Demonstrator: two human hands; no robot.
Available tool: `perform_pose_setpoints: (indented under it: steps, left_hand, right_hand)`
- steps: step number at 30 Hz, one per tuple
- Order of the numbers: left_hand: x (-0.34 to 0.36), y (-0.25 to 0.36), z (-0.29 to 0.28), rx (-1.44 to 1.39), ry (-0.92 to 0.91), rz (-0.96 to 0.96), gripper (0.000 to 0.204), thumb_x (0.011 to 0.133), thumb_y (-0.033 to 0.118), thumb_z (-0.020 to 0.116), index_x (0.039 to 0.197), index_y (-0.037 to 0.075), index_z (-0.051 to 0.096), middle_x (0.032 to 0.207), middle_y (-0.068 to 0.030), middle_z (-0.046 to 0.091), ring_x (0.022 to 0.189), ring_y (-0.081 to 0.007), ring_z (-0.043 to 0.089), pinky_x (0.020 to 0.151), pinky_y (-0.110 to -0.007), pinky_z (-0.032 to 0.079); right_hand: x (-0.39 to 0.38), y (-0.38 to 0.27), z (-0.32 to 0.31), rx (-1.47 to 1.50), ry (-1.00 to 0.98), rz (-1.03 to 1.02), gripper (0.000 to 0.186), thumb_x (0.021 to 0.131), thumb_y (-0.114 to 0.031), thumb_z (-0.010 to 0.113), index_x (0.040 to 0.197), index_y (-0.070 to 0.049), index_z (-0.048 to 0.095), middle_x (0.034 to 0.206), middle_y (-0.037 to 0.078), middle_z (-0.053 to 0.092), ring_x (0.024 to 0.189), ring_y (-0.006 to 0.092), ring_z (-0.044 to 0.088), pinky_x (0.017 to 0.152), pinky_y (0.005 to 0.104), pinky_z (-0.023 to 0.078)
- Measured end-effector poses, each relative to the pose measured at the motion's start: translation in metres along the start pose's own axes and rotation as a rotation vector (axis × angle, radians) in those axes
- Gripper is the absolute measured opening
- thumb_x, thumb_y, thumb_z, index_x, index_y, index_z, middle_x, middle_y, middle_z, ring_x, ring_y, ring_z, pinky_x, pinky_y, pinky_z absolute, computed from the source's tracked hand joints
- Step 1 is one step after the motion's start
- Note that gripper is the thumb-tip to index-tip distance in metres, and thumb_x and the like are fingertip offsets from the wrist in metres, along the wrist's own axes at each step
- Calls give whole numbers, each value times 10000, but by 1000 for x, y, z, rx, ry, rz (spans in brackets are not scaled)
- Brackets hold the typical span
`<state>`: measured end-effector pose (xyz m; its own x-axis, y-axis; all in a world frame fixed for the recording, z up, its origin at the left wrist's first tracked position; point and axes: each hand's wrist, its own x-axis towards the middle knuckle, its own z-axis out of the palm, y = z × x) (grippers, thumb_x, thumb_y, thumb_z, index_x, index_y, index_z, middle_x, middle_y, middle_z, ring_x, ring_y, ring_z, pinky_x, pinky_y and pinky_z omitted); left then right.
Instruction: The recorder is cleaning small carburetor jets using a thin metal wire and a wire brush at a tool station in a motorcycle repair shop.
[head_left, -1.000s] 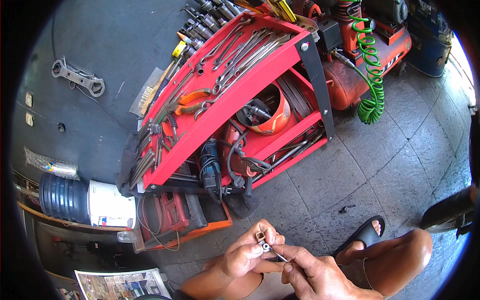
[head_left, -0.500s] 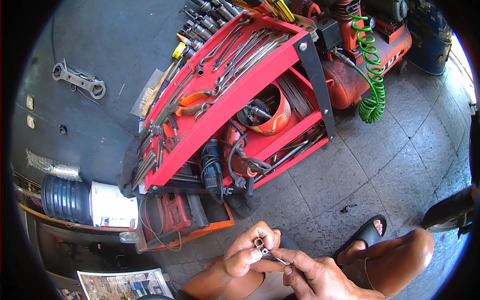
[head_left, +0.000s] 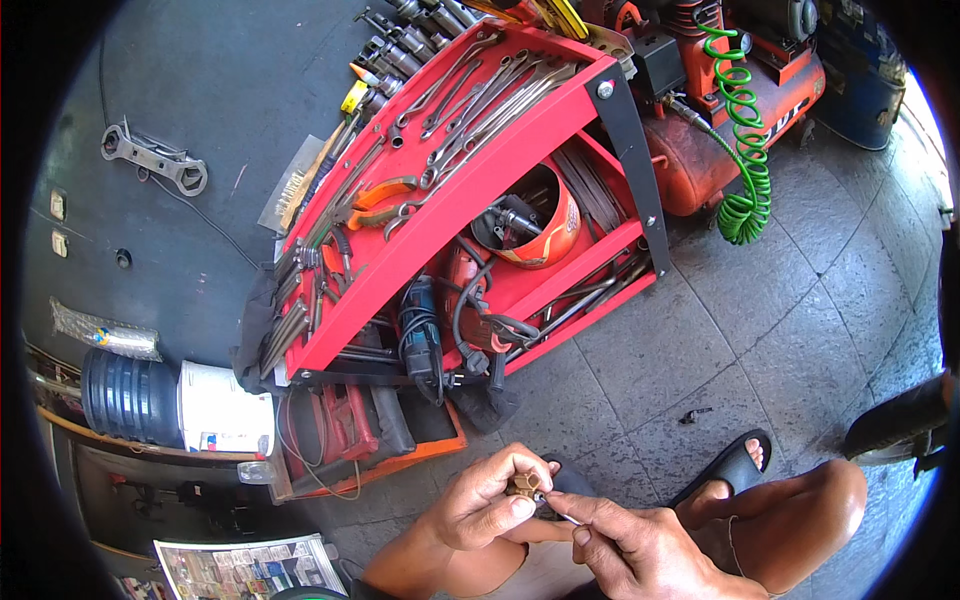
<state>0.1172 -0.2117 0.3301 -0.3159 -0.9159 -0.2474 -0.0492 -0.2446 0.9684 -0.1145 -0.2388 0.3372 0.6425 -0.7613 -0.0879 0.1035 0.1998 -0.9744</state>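
I've got the brass-coloured fitting (head_left: pixel 524 483) approx. 6 o'clock in my view, pinched in my L hand (head_left: pixel 478 508). R hand (head_left: pixel 640 548), at its 4 o'clock, grips a thin metal rod (head_left: pixel 567 518) angled twd. it; can't tell if they touch. Hands close tog. Further out: red tool cart (head_left: pixel 450 222) w/ wrenches (head_left: pixel 478 112) at 12, compressor (head_left: pixel 690 170) at 2, sandal (head_left: pixel 738 472) at 4, white bucket (head_left: pixel 225 400) at 8.
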Motion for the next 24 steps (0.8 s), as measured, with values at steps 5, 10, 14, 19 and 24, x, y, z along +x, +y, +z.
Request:
perform_pose_setpoints:
  steps: [5, 10, 14, 19, 24]
  left_hand:
    - [2, 11, 3, 53, 2, -47, 236, 914, 168, 455, 1065, 2, 529, 875, -43, 523, 830, -93, 490, 1063, -393, 359]
    - [2, 10, 0, 173, 31, -59, 285, 923, 247, 441, 996, -12, 537, 849, -70, 551, 775, -112, 502, 875, -345, 387]
    - [9, 13, 5, 328, 58, 8, 212, 922, 181, 414, 930, 1, 525, 705, -83, 546, 657, -147, 527, 956, -415, 455]
    - [11, 18, 6, 422, 17, 23, 219, 939, 180, 409, 912, -9, 518, 643, -106, 543, 575, -209, 558, 931, -433, 480]
    - [7, 16, 6, 502, 39, 39, 396, 949, 307, 396, 858, -34, 576, 720, -105, 584, 591, -183, 577, 554, -307, 437]
  right_hand:
    - [0, -4, -4, 6, -30, 83, 412, 875, 36, 534, 1278, -43, 572, 880, 187, 664, 687, 247, 665, 666, 328, 530]
    - [2, -3, -3, 18, -34, 81, 423, 863, 46, 532, 1275, -37, 577, 987, 200, 670, 746, 263, 678, 720, 322, 534]
    - [3, 2, -2, -34, -39, 53, 429, 853, 50, 533, 1274, -20, 572, 1099, 223, 658, 933, 333, 690, 831, 347, 536]
    - [1, 0, -4, -78, -61, 75, 431, 845, 54, 529, 1268, -12, 573, 1155, 236, 635, 1013, 371, 656, 875, 371, 527]
    - [2, -2, -7, -83, -99, 103, 442, 831, 51, 523, 1266, -11, 575, 1131, 250, 633, 992, 393, 647, 849, 394, 532]
